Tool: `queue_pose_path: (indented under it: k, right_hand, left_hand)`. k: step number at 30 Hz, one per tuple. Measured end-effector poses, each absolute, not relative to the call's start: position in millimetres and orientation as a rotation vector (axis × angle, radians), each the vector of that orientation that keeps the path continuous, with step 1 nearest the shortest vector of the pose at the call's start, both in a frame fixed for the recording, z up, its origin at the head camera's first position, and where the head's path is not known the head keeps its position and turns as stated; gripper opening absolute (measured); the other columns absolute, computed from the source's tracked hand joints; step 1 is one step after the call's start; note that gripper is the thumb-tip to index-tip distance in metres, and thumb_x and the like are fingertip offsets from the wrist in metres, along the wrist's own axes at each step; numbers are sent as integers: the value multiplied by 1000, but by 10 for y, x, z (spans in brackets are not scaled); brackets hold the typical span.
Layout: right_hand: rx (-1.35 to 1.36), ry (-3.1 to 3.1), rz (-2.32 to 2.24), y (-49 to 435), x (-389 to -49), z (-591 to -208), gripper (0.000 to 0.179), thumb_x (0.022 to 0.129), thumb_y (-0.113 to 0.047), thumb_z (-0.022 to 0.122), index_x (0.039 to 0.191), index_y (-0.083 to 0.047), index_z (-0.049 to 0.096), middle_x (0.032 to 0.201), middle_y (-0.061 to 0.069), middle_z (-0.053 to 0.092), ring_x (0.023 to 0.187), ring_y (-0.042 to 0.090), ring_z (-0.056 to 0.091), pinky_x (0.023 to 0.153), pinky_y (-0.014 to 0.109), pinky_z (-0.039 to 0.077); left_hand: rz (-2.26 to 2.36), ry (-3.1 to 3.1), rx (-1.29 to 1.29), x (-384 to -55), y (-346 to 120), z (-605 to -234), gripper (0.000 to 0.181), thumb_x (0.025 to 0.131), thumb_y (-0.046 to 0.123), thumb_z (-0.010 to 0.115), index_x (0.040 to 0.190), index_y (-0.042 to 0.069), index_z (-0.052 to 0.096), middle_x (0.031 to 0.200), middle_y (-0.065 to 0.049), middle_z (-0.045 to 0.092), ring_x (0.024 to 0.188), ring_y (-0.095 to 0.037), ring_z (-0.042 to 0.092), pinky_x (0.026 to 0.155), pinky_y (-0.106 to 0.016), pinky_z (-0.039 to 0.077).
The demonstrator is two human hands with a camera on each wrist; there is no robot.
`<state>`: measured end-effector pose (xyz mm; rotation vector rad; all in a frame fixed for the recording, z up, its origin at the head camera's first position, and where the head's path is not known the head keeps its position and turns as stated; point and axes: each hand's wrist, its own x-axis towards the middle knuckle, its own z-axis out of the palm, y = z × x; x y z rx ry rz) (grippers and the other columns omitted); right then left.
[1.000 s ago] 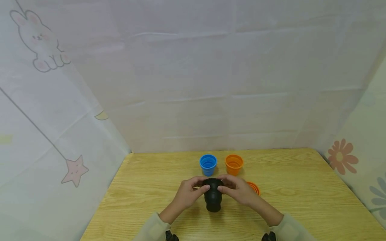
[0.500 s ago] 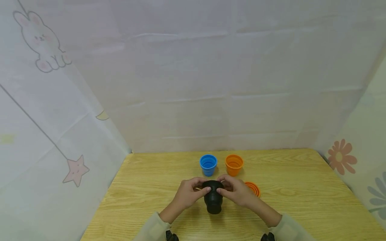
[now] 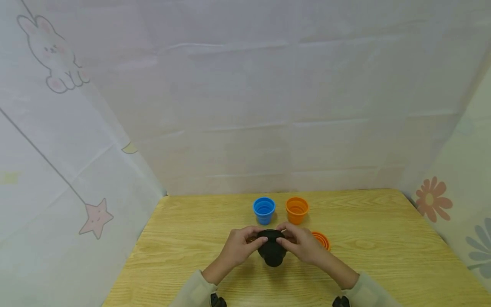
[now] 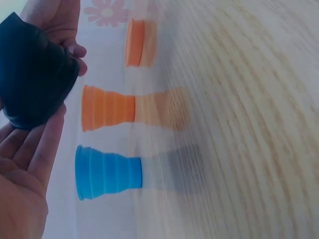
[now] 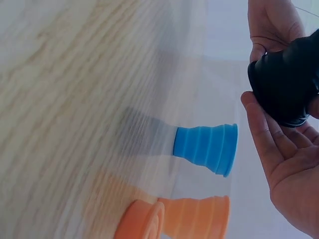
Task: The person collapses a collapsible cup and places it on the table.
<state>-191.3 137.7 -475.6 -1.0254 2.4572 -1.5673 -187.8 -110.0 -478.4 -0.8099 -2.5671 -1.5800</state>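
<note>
Both hands hold a black collapsible cup [image 3: 273, 252] above the table, its narrow end toward the person. My left hand [image 3: 237, 248] pinches it on the left, the thumb on the near side and the fingers behind. From the right, my right hand [image 3: 305, 244] grips it the same way. The wrist views show the soft, ridged wall of the black cup [image 4: 35, 74] bulging between the hands. Beyond stand a blue collapsible cup [image 3: 264, 211] and an orange collapsible cup [image 3: 297, 210], both upright and extended.
A flattened orange collapsible cup [image 3: 321, 240] lies just behind the right hand, partly hidden by it. The wood-grain table [image 3: 192, 230] ends at a pale cloth wall [image 3: 238, 149], with printed cloth at both sides.
The black cup's body has become shorter and wider between the hands, its narrow end drawn up toward the rim. Both hands stay in nearly the same place; the other cups have not moved.
</note>
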Motion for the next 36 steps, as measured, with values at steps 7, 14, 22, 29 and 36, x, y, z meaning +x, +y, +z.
queue_pose_path:
  k: [7,14,22,29,36]
  right_hand:
    - [-1077,2632,-1453,1384,-1914,-4777,21,104,-21,59,120,-8,62,105,11,76,93,19,74,78,28,61]
    - [-1126,2752,-1385,1374,-1905,-4778,20,106,-19,55,120,-6,64,99,8,76,83,9,71,70,22,59]
    - [-1132,2667,-1429,1407,-1907,-4773,22,107,-19,54,125,-9,61,109,5,73,93,10,72,78,24,60]
    - [-1167,2474,-1526,1472,-1888,-4722,28,106,-17,55,132,-6,57,121,13,70,105,19,71,90,28,58]
    - [-1223,2535,-1499,1460,-1890,-4749,26,104,-11,58,129,-5,57,117,13,72,98,15,72,83,25,60]
  left_hand:
    - [-1674,-2579,-906,-1874,-1154,-4718,31,100,18,65,127,4,67,114,-12,74,100,-18,72,80,-23,59]
    - [-1628,-2561,-945,-1890,-1130,-4703,26,99,17,67,123,7,69,110,-8,76,93,-16,73,77,-20,59]
    - [-1362,-2507,-1050,-1892,-1129,-4691,22,98,13,69,120,8,70,104,-6,77,87,-9,73,73,-19,59]
    - [-1076,-2425,-1105,-1894,-1123,-4691,23,97,12,70,119,7,70,106,-5,76,88,-9,73,74,-15,57]
    - [-1156,-2449,-1172,-1898,-1152,-4687,29,104,20,60,130,9,65,116,-5,73,98,-10,72,79,-17,57]
